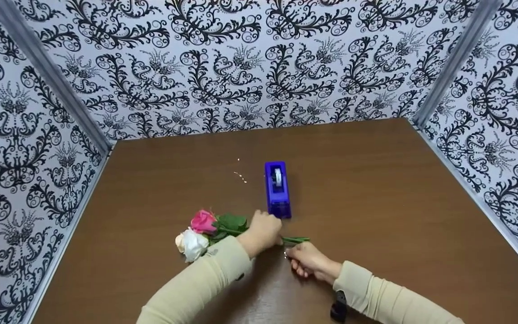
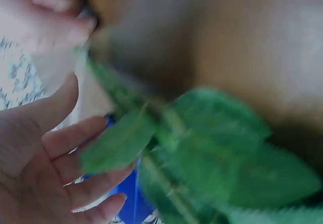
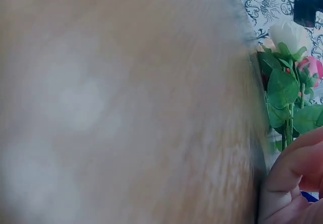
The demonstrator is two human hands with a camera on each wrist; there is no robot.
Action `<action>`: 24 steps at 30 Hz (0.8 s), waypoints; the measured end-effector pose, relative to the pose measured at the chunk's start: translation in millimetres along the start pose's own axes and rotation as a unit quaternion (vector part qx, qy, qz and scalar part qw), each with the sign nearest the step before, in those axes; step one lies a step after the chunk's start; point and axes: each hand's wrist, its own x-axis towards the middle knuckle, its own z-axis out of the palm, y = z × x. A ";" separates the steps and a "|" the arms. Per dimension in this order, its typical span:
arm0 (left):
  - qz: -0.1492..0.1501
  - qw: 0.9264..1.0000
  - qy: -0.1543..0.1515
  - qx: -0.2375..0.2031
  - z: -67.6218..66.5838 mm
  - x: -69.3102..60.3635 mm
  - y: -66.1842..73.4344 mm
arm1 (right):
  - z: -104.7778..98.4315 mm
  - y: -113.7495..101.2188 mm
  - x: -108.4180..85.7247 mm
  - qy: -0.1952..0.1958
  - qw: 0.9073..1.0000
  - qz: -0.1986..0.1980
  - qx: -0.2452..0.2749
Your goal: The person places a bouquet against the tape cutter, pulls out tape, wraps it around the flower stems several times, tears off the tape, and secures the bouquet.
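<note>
A bunch of artificial-looking roses, with pink and white blooms, lies on its side on the table. My left hand is at its stems. In the left wrist view the fingers of that hand are spread and nearly straight beside the green leaves; contact with the stems cannot be told. Just below the stem ends, my right hand pinches a small shiny piece between thumb and forefinger. Its exact kind is unclear. Ahead of the left hand stands a blue tape dispenser with a roll in it.
Small white shiny specks show on the brown table left of the dispenser. Patterned walls enclose the table at the back and both sides. A black strap end hangs by the right sleeve.
</note>
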 end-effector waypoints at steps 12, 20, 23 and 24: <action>0.092 0.988 -0.107 0.055 20.3 4.9 0.5 | -9.5 -4.3 -1.7 0.005 0.987 -0.068 -0.143; 0.132 0.987 -0.093 -0.008 28.1 2.4 -6.8 | -3.9 -12.1 -5.9 0.040 0.942 -0.113 -0.314; 0.139 0.985 -0.097 -0.039 28.6 2.4 -9.0 | 0.2 -14.8 -7.3 0.080 0.894 -0.129 -0.422; 0.140 0.984 -0.099 -0.045 28.2 2.2 -9.4 | 1.7 -15.2 -7.5 0.096 0.873 -0.132 -0.459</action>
